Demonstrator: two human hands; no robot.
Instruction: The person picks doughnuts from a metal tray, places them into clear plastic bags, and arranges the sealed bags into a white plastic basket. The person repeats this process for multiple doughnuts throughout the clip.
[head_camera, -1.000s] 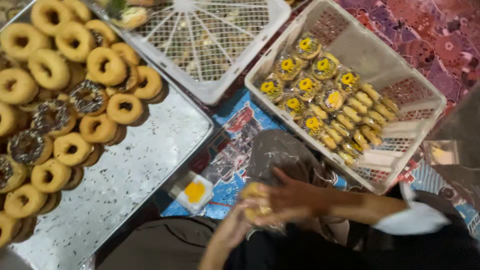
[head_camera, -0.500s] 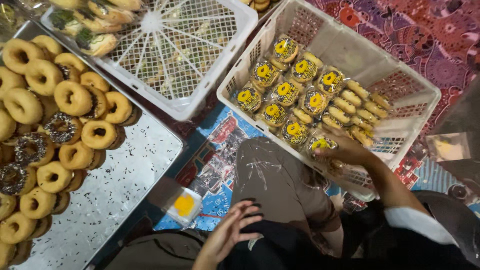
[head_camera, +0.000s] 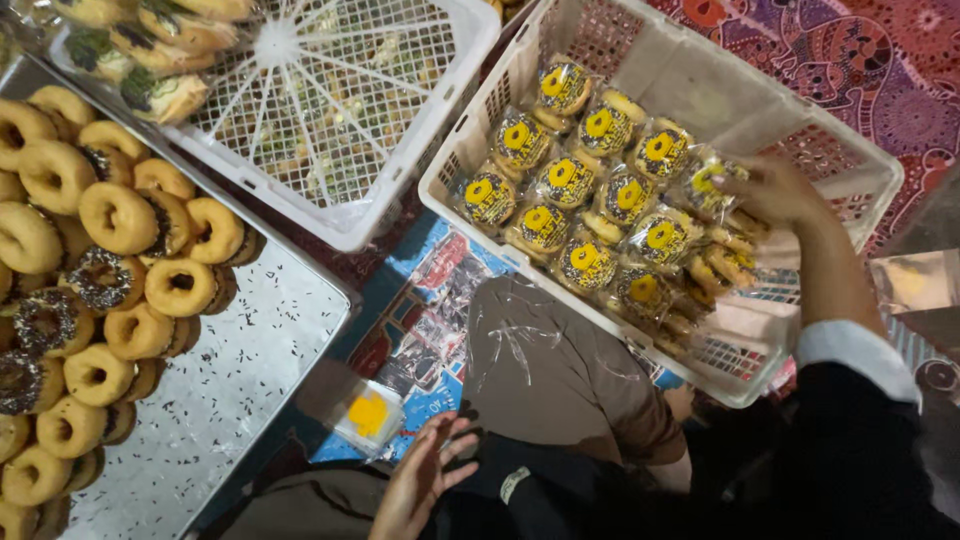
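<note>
My right hand (head_camera: 775, 190) reaches into a white plastic crate (head_camera: 700, 75) and grips a wrapped doughnut packet (head_camera: 708, 180) with a yellow label, at the right end of the packed rows. Several similar clear-wrapped packets (head_camera: 565, 205) fill the crate's near side. My left hand (head_camera: 420, 480) hovers low with fingers spread and nothing in it, just right of a small stack of clear bags with a yellow label (head_camera: 367, 415). A brown-clothed knee (head_camera: 550, 370) lies between the hands.
A metal tray (head_camera: 230, 390) on the left holds several glazed and sprinkled doughnuts (head_camera: 120, 260). Another white crate (head_camera: 330, 120) at the top covers more pastries. A patterned mat (head_camera: 850, 60) and printed paper (head_camera: 430, 310) cover the floor.
My right hand carried a wrapped packet from my lap up into the crate and moved it to the right end of the rows. My left hand let go and dropped low, fingers apart.
</note>
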